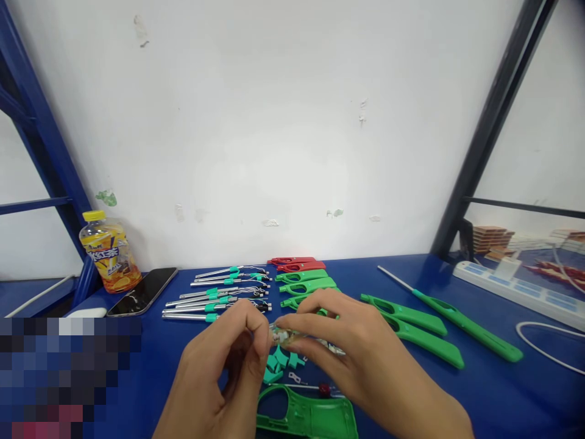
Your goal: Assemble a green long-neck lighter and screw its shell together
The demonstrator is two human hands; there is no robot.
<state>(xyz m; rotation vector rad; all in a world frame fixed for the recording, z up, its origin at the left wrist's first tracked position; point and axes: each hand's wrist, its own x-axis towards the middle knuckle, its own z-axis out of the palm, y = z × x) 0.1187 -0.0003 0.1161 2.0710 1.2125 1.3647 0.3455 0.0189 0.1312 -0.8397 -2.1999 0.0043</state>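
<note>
My right hand (354, 347) pinches a small clear part with a whitish end (282, 335) between thumb and fingers. Beside it, the thumb and forefinger of my left hand (223, 372) are pressed together at that end; what they grip, if anything, is hidden. Below my hands lie several teal triggers (278, 360), a small metal piece (295, 377) and a screwdriver (323, 389), partly covered. Closest to me, a green lighter handle half (331, 416) rests with its hollow inside up.
Metal lighter tubes with wires (219, 299) lie left of centre. Behind my right hand are green handle shells (306, 285) and red ones (299, 265). A long green lighter (466, 323) and a power strip (521, 292) lie right; a phone (144, 291) and a drink bottle (109, 253) are left.
</note>
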